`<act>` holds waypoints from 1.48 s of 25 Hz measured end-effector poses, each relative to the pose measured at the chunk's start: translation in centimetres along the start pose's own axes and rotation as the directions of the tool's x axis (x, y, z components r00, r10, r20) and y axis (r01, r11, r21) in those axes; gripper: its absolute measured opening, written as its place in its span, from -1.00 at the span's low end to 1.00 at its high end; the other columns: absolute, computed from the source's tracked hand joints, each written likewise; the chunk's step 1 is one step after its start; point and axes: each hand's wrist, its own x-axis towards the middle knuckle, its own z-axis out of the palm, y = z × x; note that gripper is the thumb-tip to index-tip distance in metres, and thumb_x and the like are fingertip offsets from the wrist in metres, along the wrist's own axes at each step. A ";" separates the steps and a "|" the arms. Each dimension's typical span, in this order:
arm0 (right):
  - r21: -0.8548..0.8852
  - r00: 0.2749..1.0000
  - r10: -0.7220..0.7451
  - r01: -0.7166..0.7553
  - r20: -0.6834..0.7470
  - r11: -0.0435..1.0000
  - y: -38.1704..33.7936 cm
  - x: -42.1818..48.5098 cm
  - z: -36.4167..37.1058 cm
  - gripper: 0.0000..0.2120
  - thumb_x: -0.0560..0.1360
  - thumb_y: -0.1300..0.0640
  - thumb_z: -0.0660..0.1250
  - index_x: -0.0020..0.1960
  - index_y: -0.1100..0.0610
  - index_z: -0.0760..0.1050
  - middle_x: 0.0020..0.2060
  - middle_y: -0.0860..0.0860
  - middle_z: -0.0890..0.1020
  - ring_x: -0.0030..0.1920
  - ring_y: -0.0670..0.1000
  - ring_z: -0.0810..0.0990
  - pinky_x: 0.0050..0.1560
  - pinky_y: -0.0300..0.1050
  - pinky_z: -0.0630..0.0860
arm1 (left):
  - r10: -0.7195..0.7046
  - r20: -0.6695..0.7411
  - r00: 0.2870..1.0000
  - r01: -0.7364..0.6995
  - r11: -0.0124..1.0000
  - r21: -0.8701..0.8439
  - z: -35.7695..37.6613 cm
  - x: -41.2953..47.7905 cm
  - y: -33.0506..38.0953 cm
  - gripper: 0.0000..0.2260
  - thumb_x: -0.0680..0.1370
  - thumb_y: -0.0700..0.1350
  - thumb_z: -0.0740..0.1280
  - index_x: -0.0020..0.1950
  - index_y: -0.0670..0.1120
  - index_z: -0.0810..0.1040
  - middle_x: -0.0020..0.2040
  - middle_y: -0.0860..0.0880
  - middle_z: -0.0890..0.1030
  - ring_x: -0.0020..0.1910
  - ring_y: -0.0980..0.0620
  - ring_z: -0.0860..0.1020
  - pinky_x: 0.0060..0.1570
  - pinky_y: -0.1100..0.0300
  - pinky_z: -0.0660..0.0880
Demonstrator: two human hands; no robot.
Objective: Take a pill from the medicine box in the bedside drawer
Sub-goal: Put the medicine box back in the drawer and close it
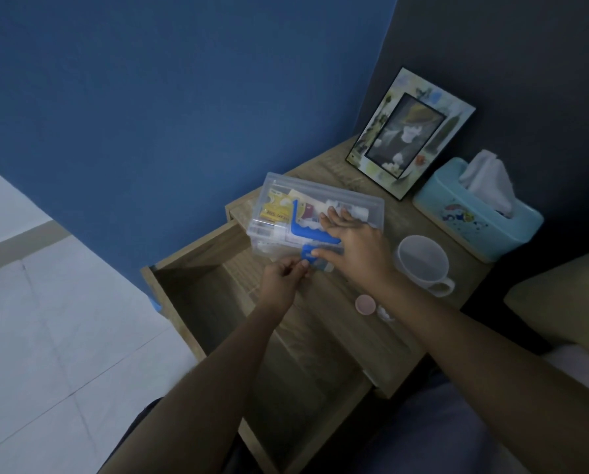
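Observation:
A clear plastic medicine box (286,196) with a blue handle and a blue latch (307,254) sits on the bedside table's front left edge, above the pulled-out drawer (197,289). Packets and strips show through its lid. My right hand (354,241) lies flat on the lid, thumb by the latch. My left hand (283,278) pinches the blue latch at the box's front. A small pink cap (365,304) and a small white object (385,314) lie on the table beside my right wrist.
A translucent cup (423,263) stands right of the box. A teal tissue box (474,213) and a picture frame (409,135) stand at the back. The drawer looks empty inside. A bed edge (560,302) is on the right, tiled floor on the left.

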 end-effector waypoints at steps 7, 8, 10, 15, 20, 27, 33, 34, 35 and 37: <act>-0.016 0.999 -0.032 0.033 0.018 0.999 0.0 -0.2 -0.2 -0.37 0.45 -0.13 0.34 0.43 0.08 0.27 0.44 0.04 0.33 0.47 0.04 0.23 0.37 -0.01 0.30 | 0.033 0.039 0.999 -0.040 0.976 0.213 -1.4 0.5 -0.1 -0.86 0.52 -0.16 0.32 -0.10 -0.22 0.61 -0.25 -0.06 0.60 -0.25 0.08 0.54 -0.17 0.27 0.48; -0.014 0.999 -0.037 0.037 0.020 0.999 0.0 -0.2 -0.4 -0.36 0.44 -0.15 0.34 0.43 0.08 0.28 0.44 0.04 0.34 0.45 0.04 0.25 0.35 -0.02 0.31 | -0.001 0.030 1.000 -0.007 0.959 0.284 -2.1 0.6 -0.1 -0.88 0.52 -0.15 0.32 -0.07 -0.18 0.61 -0.20 -0.05 0.62 -0.20 0.07 0.57 -0.15 0.25 0.50; 0.043 0.999 -0.035 0.036 -0.011 0.998 0.0 -0.1 -1.0 -0.39 0.44 -0.18 0.33 0.39 0.09 0.33 0.37 0.05 0.43 0.38 0.08 0.37 0.26 -0.01 0.39 | -0.083 -0.120 0.989 0.123 0.918 0.378 -4.4 0.6 0.0 -0.88 0.53 -0.14 0.30 -0.02 -0.13 0.59 -0.13 -0.04 0.63 -0.17 0.07 0.60 -0.19 0.27 0.51; 0.087 0.963 0.241 -0.232 -0.124 0.969 0.7 2.0 -1.9 -0.44 0.52 -0.16 0.20 0.33 0.22 0.30 0.28 0.24 0.40 0.26 0.23 0.40 0.15 0.09 0.45 | 0.122 -0.528 0.840 0.122 0.906 0.404 -8.8 1.9 3.9 -0.70 0.57 0.01 0.18 -0.15 -0.16 0.57 -0.36 0.05 0.49 -0.36 0.17 0.44 -0.23 0.17 0.44; 0.107 0.878 0.476 -0.479 0.054 0.871 2.5 3.9 -2.4 -0.21 0.47 -0.32 0.14 0.42 0.26 0.15 0.37 0.28 0.35 0.34 0.25 0.36 0.28 0.10 0.40 | 0.104 -0.289 0.952 0.060 0.860 0.506 -6.7 4.0 7.8 -0.56 0.48 0.33 0.11 -0.34 0.03 0.49 -0.36 0.16 0.45 -0.27 0.09 0.42 -0.20 0.26 0.32; 0.165 0.863 0.494 -0.506 0.111 0.847 2.9 4.8 -2.3 -0.19 0.38 -0.38 0.23 0.32 0.27 0.32 0.26 0.24 0.49 0.21 0.20 0.49 0.06 -0.09 0.43 | -0.017 -0.243 0.970 0.120 0.901 0.416 -6.1 4.8 7.1 -0.51 0.39 0.33 0.26 -0.28 -0.11 0.62 -0.35 -0.02 0.59 -0.27 -0.06 0.59 -0.15 0.08 0.56; 0.346 0.843 0.502 -0.537 0.192 0.769 -1.5 4.7 -3.6 -0.03 0.28 -0.41 0.31 0.44 0.19 0.12 0.41 0.15 0.34 0.35 0.17 0.38 0.31 0.02 0.38 | 0.037 -0.275 0.961 0.089 0.898 0.430 -11.0 3.1 10.3 -0.47 0.31 0.34 0.29 -0.28 -0.15 0.63 -0.21 -0.19 0.67 -0.12 -0.14 0.65 0.01 -0.09 0.60; 0.370 0.846 0.499 -0.532 0.190 0.761 -2.6 4.0 -3.8 -0.04 0.28 -0.39 0.32 0.43 0.18 0.12 0.41 0.15 0.33 0.35 0.17 0.37 0.32 0.04 0.37 | 0.046 -0.262 0.964 0.076 0.897 0.435 -12.1 2.4 11.1 -0.50 0.31 0.33 0.30 -0.30 -0.13 0.63 -0.23 -0.17 0.65 -0.16 -0.13 0.64 0.00 -0.10 0.60; 0.399 0.847 0.498 -0.528 0.186 0.749 -3.8 3.1 -4.0 -0.07 0.29 -0.37 0.34 0.41 0.18 0.13 0.40 0.15 0.35 0.35 0.17 0.37 0.32 0.03 0.37 | 0.045 -0.244 0.969 0.066 0.902 0.426 -13.0 1.6 11.7 -0.52 0.31 0.31 0.32 -0.30 -0.12 0.63 -0.25 -0.15 0.63 -0.20 -0.12 0.63 -0.01 -0.10 0.61; 0.465 0.837 0.518 -0.535 0.178 0.705 -6.2 0.4 -4.0 -0.15 0.31 -0.33 0.36 0.37 0.17 0.17 0.36 0.16 0.38 0.32 0.18 0.40 0.25 0.00 0.38 | 0.010 -0.192 0.981 0.068 0.917 0.393 -14.6 -0.2 12.5 -0.54 0.35 0.27 0.34 -0.20 -0.14 0.63 -0.19 -0.15 0.60 -0.20 -0.08 0.60 -0.03 -0.08 0.60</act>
